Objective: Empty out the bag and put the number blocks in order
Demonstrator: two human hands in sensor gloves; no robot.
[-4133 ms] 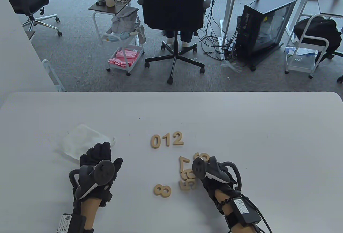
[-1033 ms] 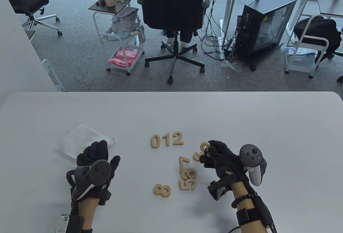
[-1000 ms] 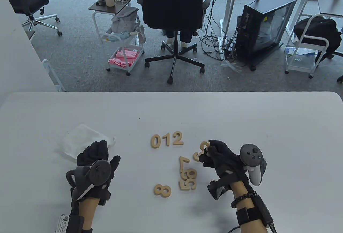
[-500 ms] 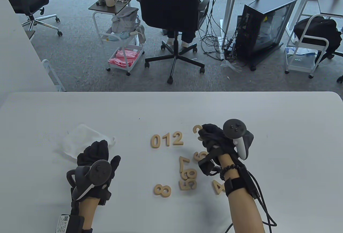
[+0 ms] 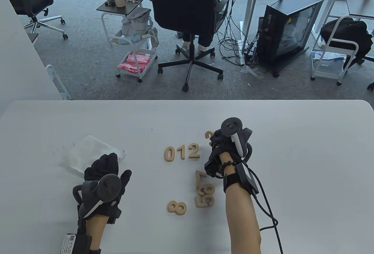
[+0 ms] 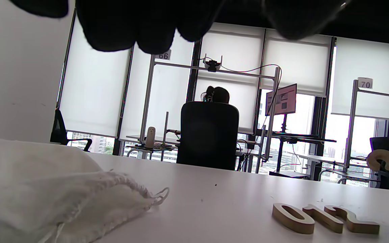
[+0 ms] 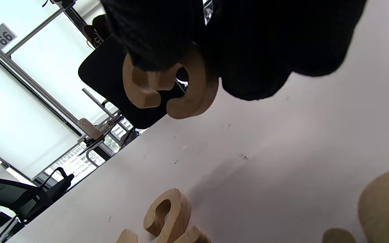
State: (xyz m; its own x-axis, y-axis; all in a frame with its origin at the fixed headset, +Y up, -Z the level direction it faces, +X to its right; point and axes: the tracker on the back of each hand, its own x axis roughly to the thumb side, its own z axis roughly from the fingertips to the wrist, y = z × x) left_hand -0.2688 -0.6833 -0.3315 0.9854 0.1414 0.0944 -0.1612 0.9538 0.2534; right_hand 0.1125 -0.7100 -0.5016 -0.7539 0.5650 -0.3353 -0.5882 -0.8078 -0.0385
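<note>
Your left hand [image 5: 102,175] rests on the table [image 5: 306,154] w/ the bag [image 5: 87,151] just beyond its fingers, touching them. Your right hand [image 5: 225,146] is further out, holding the 3 block [image 5: 209,135] above the table, just right of and slightly beyond the 0-1-2 row [image 5: 181,152]. Btwn your hands, nearer you than that row: the 7 [image 5: 200,177], then the 5-6 cluster [image 5: 205,196] touching each other, w/ the 8 [image 5: 177,208] left of them, apart.
</note>
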